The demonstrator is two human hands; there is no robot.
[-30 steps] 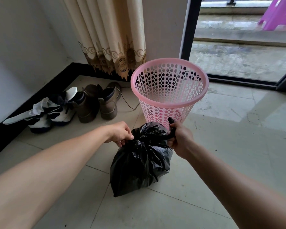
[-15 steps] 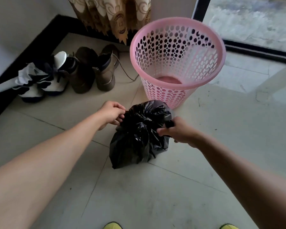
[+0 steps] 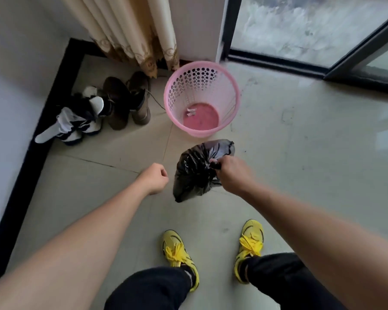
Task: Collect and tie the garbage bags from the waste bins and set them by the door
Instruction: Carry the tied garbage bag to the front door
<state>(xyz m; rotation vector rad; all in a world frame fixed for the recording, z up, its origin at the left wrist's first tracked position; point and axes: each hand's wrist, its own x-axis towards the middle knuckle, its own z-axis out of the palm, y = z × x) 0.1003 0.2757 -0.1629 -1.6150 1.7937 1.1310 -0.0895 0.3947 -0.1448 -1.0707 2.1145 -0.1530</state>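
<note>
Now the person's right grip (image 3: 232,173) is clenched around the gathered neck of the black garbage bag (image 3: 195,173). The bag hangs over the floor (image 3: 300,153), between the pink bin (image 3: 199,132) and the person's yellow shoes (image 3: 179,253). The left grip (image 3: 154,181) sits just beside the bag without touching it, fingers curled in and grasping nothing.

The bag looks tied off, so the step in hand is probably carrying it to the door. To do that well, the right grip should hold the twisted neck below the knot so the plastic cannot slip. The bag should be lifted straight up, away from the bin's rim, and carried low and steady so it does not swing. The free left grip could support the bottom if the load feels heavy or the plastic thin. From this steep, blurred view it is hard to say whether the bag's bottom rests on the floor or hangs just above it.

By count there is one garbage bag and one bin, with one small scrap of paper (image 3: 191,113) on the bin's bottom. Two brown boots (image 3: 126,101) stand by the curtain (image 3: 130,30), and the person wears two yellow shoes. The black-and-white shoes (image 3: 76,124) seem to be a pair, though they overlap. One glass door (image 3: 300,30) stands behind.
</note>
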